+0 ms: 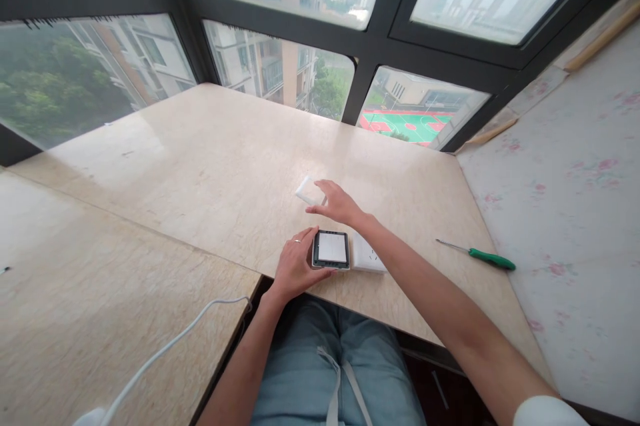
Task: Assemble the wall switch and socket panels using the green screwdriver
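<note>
A wall switch with a white rocker and a dark bare surround lies near the counter's front edge. My left hand grips it from the left, fingers along the far side and thumb along the near side. Farther back sits a thin white cover frame. My right hand is at the frame's right end, thumb and fingers apart; whether a fingertip touches it is hard to see. Just right of the switch is a white wall socket, partly hidden beneath my right forearm.
A screwdriver with a green handle lies on the right of the stone-patterned counter, near the flowered wall. A white cable runs over the left counter to its edge. Dark-framed windows border the back.
</note>
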{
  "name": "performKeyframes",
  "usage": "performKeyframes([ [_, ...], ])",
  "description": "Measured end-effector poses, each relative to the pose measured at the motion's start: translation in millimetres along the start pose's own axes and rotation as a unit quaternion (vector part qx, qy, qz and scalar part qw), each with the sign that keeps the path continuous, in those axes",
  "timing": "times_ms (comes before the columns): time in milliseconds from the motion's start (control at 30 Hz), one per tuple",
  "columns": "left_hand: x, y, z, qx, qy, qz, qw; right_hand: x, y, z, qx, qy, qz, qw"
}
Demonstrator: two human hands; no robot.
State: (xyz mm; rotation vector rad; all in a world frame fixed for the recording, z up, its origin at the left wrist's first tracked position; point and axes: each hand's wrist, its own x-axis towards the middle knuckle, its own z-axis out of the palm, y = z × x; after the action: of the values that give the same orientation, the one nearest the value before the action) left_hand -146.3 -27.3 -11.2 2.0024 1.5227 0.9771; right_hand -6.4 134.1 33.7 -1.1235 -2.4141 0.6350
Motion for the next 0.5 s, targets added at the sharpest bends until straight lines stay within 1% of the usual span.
performKeyframes([
  [67, -1.0, -0.5, -0.3, 0.003, -0.005, 0.002, 1.0, 12.0, -0.1, 11.5, 0.009, -0.029, -0.013, 0.999],
  [133, -2.1, -1.2, -0.7, 0.003, -0.007, 0.004, 1.0, 16.5, 0.6, 16.4, 0.017, -0.046, -0.019, 0.999],
  [233, -3.4, -1.7, -1.7, 0.004, -0.008, 0.007, 1.0, 6.6, 5.5, 10.5, 0.022, -0.053, -0.02, 0.998],
  [300, -3.7, -1.6, -2.4, 0.005, -0.01, 0.011, 1.0, -10.2, 12.5, -0.8, 0.022, -0.052, -0.019, 0.998],
  [367, -3.8, -1.4, -2.9, 0.007, -0.011, 0.013, 1.0, -33.0, 23.6, -16.1, 0.02, -0.042, -0.014, 0.999],
  [433, -3.8, -1.7, -2.9, 0.009, -0.011, 0.015, 1.0, -60.2, 39.2, -34.0, 0.013, -0.013, 0.005, 1.0],
  [500, -4.1, -2.6, -2.1, 0.012, -0.011, 0.016, 1.0, -90.2, 59.0, -53.9, -0.004, 0.018, 0.04, 0.999],
])
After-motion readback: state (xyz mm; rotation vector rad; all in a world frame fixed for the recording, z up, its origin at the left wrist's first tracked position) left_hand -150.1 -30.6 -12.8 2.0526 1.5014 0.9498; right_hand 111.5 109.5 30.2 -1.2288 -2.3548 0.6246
